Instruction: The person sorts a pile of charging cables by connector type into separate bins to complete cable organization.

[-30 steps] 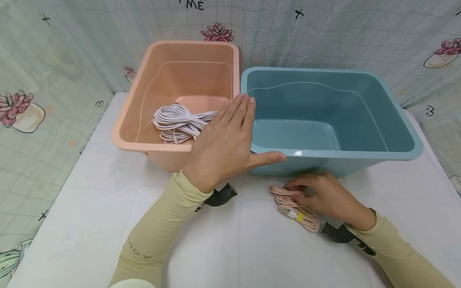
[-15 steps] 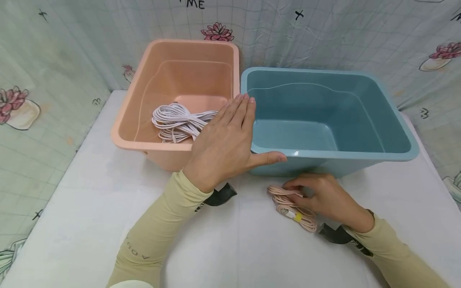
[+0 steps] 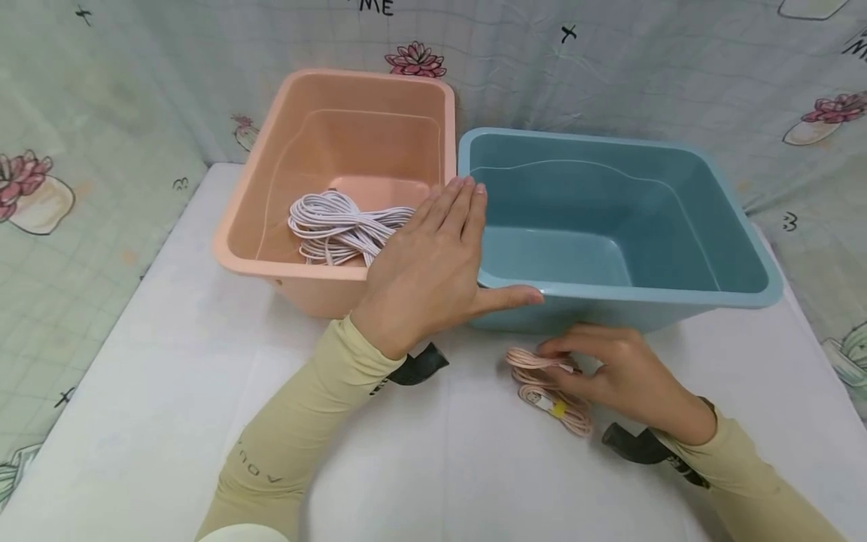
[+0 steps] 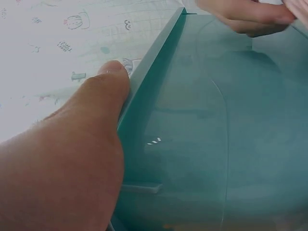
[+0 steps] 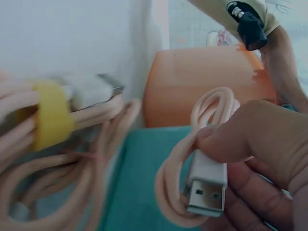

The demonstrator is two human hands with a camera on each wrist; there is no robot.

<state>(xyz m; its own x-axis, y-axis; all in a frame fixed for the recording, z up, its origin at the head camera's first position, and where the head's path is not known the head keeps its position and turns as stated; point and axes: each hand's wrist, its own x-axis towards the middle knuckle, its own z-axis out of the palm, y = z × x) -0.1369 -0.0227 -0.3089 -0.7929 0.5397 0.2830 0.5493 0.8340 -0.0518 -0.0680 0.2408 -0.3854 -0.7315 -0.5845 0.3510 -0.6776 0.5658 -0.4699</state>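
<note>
My right hand (image 3: 612,369) pinches a coiled pink USB cable (image 3: 524,358) between thumb and fingers, in front of the blue bin (image 3: 677,299). Its metal USB plug (image 5: 206,196) points toward the camera in the right wrist view. Beside and partly under that coil, a second pink cable bundle (image 3: 572,418) with a yellow tie (image 3: 558,408) lies on the white table. My left hand (image 3: 430,263) lies flat across the neighbouring rims of the orange bin (image 3: 298,269) and the blue bin, fingers straight, thumb stretched along the blue rim.
White coiled cables (image 3: 339,226) lie inside the orange bin, partly hidden by the left hand. Nothing shows on the visible floor of the blue bin. A patterned curtain (image 3: 609,60) hangs behind both bins, which stand side by side on the white-covered table (image 3: 420,467).
The right hand has risen slightly with the pinched cable, drawing it a little apart from the yellow-tied bundle. The left hand keeps its place on the rims; the head view has shifted slightly.
</note>
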